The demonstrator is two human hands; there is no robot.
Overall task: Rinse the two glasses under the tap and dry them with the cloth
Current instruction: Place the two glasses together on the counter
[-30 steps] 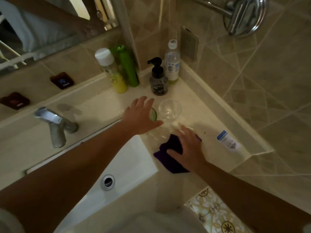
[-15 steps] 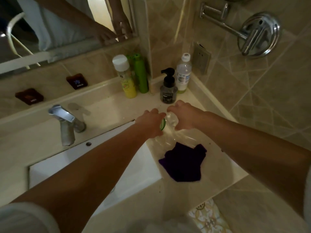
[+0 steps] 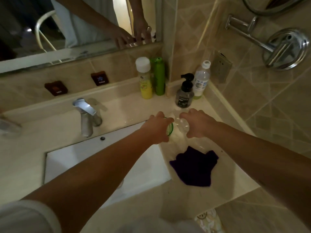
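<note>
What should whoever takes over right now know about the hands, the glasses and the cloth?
Left hand: grip closed round the green-rimmed glass on the counter, right of the basin.
Right hand: grip curled round the clear glass beside it.
Purple cloth: lying loose on the counter, nearer the person than the glasses, nobody touching it.
Tap: left of the hands, no water visibly running.
Done: both glasses gripped. Whether they are lifted yet is not clear.
Left: carry both to the tap, rinse, then dry each with the cloth.
</note>
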